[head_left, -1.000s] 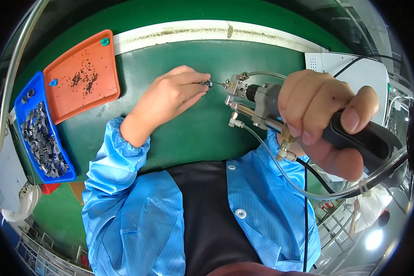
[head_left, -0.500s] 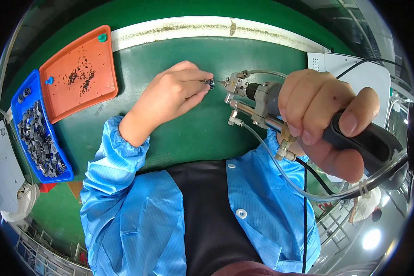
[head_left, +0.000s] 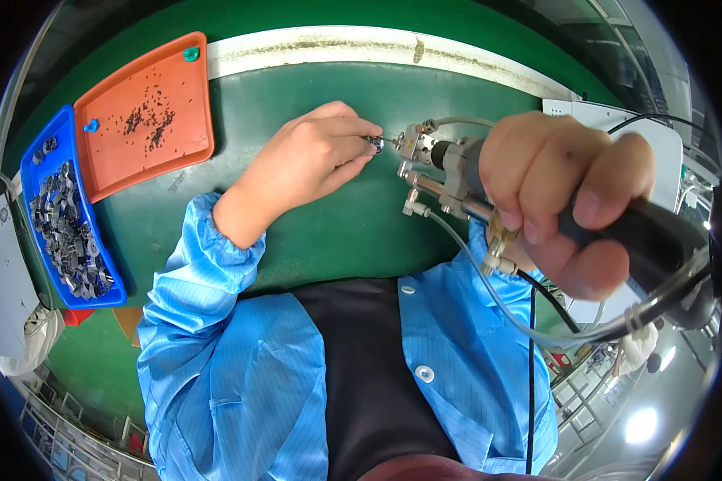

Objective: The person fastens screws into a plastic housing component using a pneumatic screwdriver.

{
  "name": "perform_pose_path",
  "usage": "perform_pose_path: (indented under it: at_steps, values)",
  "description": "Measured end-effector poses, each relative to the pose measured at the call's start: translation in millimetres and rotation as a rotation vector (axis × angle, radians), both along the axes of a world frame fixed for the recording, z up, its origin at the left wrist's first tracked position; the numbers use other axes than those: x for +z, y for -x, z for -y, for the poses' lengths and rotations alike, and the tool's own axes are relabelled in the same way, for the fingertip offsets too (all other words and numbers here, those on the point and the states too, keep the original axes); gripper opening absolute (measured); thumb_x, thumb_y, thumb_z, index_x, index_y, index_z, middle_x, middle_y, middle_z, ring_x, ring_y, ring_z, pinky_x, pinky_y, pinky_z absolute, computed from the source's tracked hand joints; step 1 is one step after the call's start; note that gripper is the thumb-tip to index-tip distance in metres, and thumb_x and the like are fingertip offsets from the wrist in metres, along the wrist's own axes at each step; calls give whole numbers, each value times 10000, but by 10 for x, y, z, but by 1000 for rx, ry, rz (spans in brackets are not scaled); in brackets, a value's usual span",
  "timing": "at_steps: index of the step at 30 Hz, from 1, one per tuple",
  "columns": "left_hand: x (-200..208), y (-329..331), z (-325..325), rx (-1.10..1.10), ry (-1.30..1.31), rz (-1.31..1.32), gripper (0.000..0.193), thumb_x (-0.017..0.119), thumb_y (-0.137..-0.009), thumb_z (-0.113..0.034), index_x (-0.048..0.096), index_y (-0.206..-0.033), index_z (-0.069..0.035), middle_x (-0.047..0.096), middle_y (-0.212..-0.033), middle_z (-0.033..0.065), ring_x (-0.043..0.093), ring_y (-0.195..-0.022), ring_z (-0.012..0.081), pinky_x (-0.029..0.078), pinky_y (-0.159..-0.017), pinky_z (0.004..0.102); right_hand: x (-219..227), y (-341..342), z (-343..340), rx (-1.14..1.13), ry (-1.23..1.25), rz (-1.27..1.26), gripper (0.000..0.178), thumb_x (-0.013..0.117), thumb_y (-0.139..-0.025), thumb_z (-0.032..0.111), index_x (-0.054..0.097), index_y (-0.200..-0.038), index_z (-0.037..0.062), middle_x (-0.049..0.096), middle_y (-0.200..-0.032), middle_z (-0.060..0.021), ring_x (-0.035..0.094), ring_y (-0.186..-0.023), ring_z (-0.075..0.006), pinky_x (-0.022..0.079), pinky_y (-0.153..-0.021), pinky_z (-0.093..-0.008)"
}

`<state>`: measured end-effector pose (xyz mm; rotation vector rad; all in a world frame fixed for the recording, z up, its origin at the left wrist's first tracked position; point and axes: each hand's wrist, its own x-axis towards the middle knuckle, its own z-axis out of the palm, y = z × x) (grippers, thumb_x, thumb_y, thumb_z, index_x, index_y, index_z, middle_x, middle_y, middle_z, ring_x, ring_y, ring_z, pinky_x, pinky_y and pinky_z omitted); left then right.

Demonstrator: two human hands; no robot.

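Since the earlier frames, your left hand has shifted a little to the right, and your right hand sits slightly further left, its rightmost finger bent more over the handle.

Your right hand point(head_left: 565, 172), at center right, is wrapped around the black handle of a grey-and-metal hand tool point(head_left: 461, 172), knuckles up. Your left hand point(head_left: 317, 152), at upper center, comes in from a shiny blue sleeve point(head_left: 204, 252) with wrist raised; its fingertips pinch a small dark-and-silver part point(head_left: 376, 145), mostly hidden by them. That part sits just beside the tool's thin metal needle point(head_left: 392, 142); whether they touch cannot be told. A clear plastic hose point(head_left: 456, 236) curves down from the tool.

Beneath you spreads a smooth green tabletop point(head_left: 361, 232), with a scuffed white strip point(head_left: 329, 46) across the top. An orange plastic tray point(head_left: 192, 144) lies at upper left, scattered with tiny black pieces point(head_left: 159, 132). The narrower blue plastic tray point(head_left: 66, 132), just beside it at far left, holds heaped grey-and-black parts point(head_left: 68, 232). Metal racking point(head_left: 80, 449) fills the lower left corner; a bright white light point(head_left: 641, 425) shows at lower right.
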<state>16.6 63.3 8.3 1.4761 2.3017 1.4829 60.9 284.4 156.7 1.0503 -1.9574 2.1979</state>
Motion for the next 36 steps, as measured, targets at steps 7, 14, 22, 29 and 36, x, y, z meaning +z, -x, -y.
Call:
perform_pose_path:
  at_steps: [7, 14, 22, 29, 36]
  values:
    - [-6, 10, -26, -24, -25, -20, 59, 764, -819, -25, 737, -825, 27, 751, -1028, 119, 681, -899, 292, 581, -768, 385, 58, -84, 183, -189, 33, 135, 324, 699, -968, 375, 494, -1002, 126, 529, -616, 10, 490, -527, -133, 388, -519, -316]
    - [-45, 24, 42, -74, -29, -39, 106, 771, -812, -34, 742, -909, 0, 740, -1094, 103, 677, -944, 288, 578, -804, 381, 546, -242, -120, -21, -31, -176, 550, 643, -976, 538, 501, -1349, 160, 597, -726, 51, 576, -608, -99, 436, -556, -277]
    - [-83, 22, 45, -50, -24, 27, 144, 780, -794, -25, 746, -932, 1, 743, -1101, 108, 682, -948, 290, 581, -813, 381, 175, -229, 22, -63, 38, -125, 441, 606, -1006, 521, 494, -1220, 152, 580, -732, 24, 567, -606, -122, 444, -561, -285]
    - [-69, 63, 8, -93, -17, 58, 156, 761, -791, 1, 753, -946, 17, 747, -1088, 121, 685, -947, 299, 581, -826, 384, 78, -173, 24, -15, 10, -85, 417, 599, -1012, 511, 475, -1172, 148, 589, -758, -1, 578, -616, -143, 463, -577, -317]
    - [-58, 55, 41, -83, -3, 75, 153, 756, -789, 12, 751, -941, 23, 746, -1072, 127, 685, -946, 306, 579, -830, 387, 10, -136, 24, 46, 9, -72, 429, 623, -994, 525, 474, -1147, 153, 592, -762, 2, 571, -607, -144, 461, -559, -309]
